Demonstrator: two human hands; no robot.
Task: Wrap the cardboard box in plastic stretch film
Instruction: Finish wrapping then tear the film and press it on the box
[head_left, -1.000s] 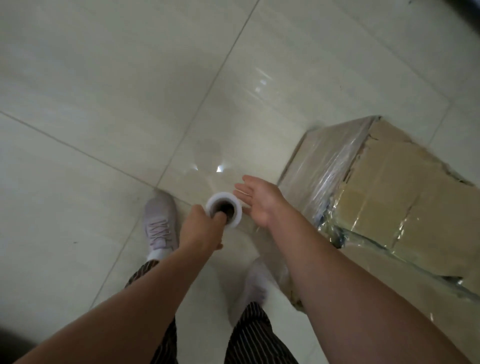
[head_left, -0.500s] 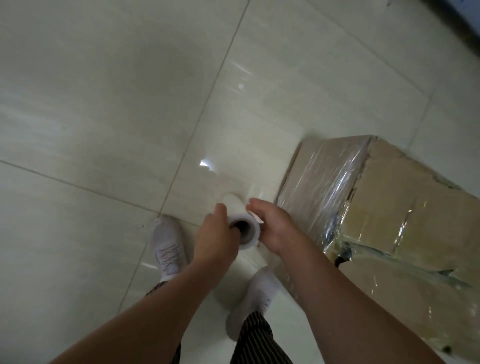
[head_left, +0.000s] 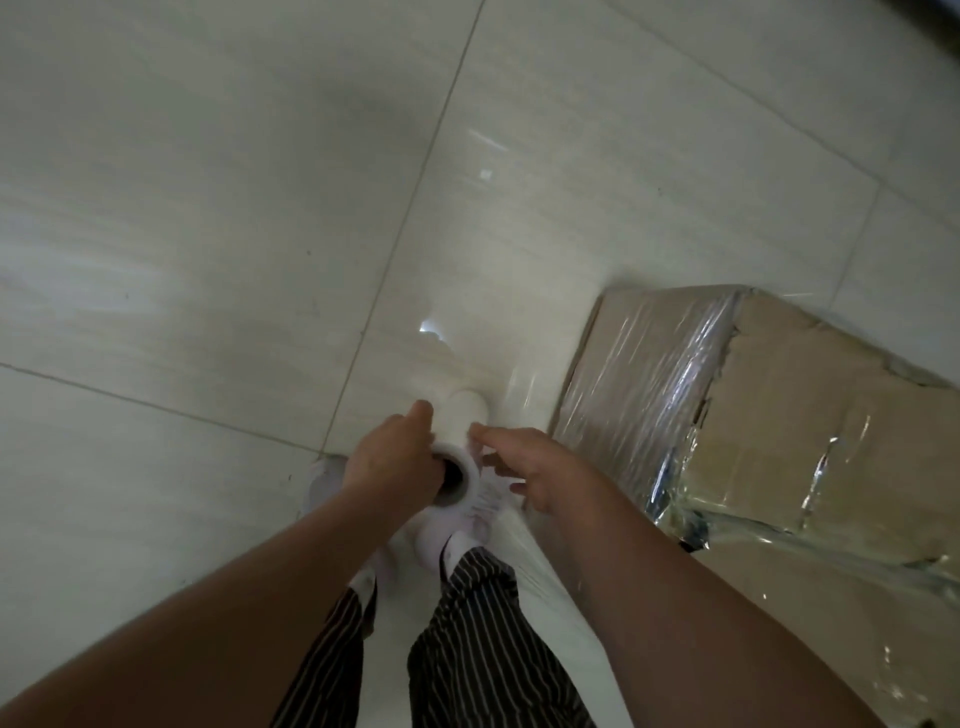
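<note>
Gripping the one roll (head_left: 464, 446) in my left hand (head_left: 390, 464), right hand (head_left: 543, 470) loose-fingered beside it, I see one box (head_left: 810, 415) cut off at the right edge.

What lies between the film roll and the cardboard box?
The right hand and a sheet of film running off the film roll, in the head view.

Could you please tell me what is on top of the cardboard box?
Stretch film covers the cardboard box at its left end and bunches along the nearer edge; the top's middle looks bare. The closed flaps hide whatever is inside.
</note>
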